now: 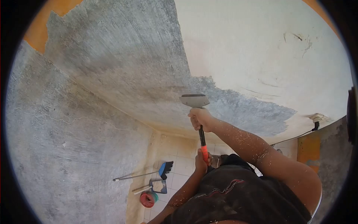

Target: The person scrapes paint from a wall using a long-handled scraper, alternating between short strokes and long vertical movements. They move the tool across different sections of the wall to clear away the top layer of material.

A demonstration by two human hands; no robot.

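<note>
beyond right grip (200,118), scraper head (194,101), left grip (201,161) farther back, both clasping handle (202,137)

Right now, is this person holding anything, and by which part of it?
Yes, a scraper: the right hand grips its handle just below the blade, while the left hand holds the red grip near the other end.

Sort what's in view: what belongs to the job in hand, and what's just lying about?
In the job:
scraper, held by right hand and left hand
partly stripped wall

Lying about, apparently unused now:
broom
dustpan
red container
</note>
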